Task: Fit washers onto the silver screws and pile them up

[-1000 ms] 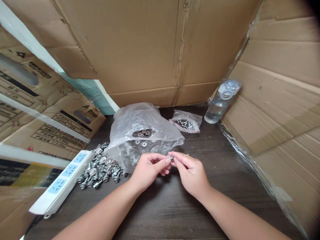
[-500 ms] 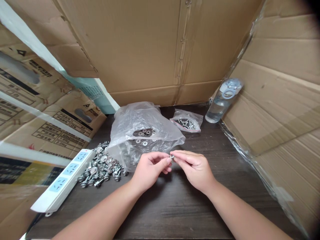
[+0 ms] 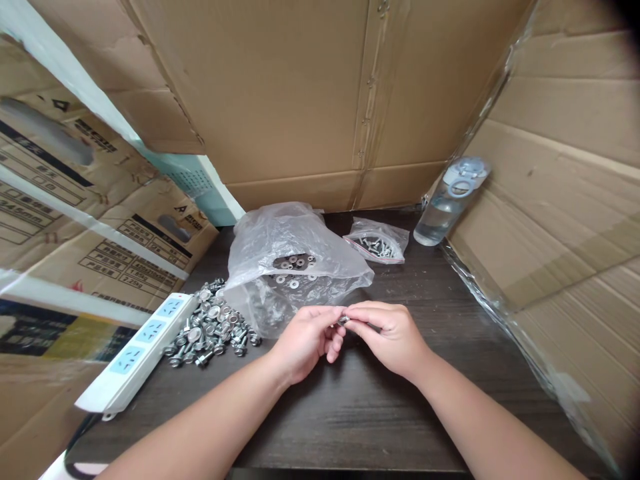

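Left hand (image 3: 306, 343) and right hand (image 3: 393, 339): fingers pinching small metal part (image 3: 343, 321) between them, bolts (image 3: 215, 328) at 9 o'clock. Step judged: two-handed fingertip handling; next move calls for steady pinch.

A single head view looks forward and steeply down from above the person's forearms, about arm's length from the metal piece (image 3: 343, 321) gripped by the left hand (image 3: 306, 341) and right hand (image 3: 395, 337). Its wide frame takes in the table (image 3: 350, 420) around the grip and the cardboard (image 3: 280, 100) beyond.
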Available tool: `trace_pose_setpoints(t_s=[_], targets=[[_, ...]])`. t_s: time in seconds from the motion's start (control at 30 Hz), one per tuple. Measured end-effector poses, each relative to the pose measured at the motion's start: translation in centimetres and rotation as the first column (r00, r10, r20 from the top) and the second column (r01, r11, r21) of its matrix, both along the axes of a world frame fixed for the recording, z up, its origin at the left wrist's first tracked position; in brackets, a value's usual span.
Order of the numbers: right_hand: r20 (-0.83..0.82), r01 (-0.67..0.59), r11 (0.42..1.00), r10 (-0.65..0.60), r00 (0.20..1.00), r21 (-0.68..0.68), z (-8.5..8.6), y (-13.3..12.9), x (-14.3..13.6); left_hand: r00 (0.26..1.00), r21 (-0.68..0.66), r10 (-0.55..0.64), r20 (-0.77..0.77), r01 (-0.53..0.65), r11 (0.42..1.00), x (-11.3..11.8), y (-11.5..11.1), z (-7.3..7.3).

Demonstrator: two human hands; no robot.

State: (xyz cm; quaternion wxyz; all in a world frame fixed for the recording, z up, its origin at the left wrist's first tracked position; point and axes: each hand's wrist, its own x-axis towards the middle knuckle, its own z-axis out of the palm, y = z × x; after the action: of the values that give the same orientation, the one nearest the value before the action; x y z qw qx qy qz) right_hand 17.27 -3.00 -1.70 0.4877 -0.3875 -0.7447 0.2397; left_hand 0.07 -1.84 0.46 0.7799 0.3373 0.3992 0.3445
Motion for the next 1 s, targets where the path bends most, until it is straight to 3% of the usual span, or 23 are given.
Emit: trace_pose_setpoints(t_s=[0.27,0.4,0.57,0.77,1.0], targets=[[-0.013,-0.035,0.999,0.036,0.999,0.014,0.1,0.1,0.0,0.989,0.1,-0.079,-0.121,0.092,0.991,-0.1,0.0,0.0],[-0.031,-0.02,1.0,0.021,0.999,0.01,-0.1,0.1,0.1,0.994,0.047,-0.097,-0.048,0.099,0.994,-0.5,0.3,0.3],[-0.035,-0.05,0.998,0.049,0.998,-0.031,-0.3,0.1,0.3,0.959,0.13,-0.256,-0.123,0.271,0.954,-1.5,1.0,0.7],[-0.049,-0.016,1.0,0.016,0.999,-0.007,-0.3,0.3,0.5,0.957,0.244,-0.075,-0.278,0.147,0.959,-1.5,1.0,0.7],[-0.128,0.007,1.0,-0.005,0.992,0.014,-0.2,0.6,0.3,0.949,0.508,0.032,-0.315,0.14,0.85,-1.2,0.4,0.6]])
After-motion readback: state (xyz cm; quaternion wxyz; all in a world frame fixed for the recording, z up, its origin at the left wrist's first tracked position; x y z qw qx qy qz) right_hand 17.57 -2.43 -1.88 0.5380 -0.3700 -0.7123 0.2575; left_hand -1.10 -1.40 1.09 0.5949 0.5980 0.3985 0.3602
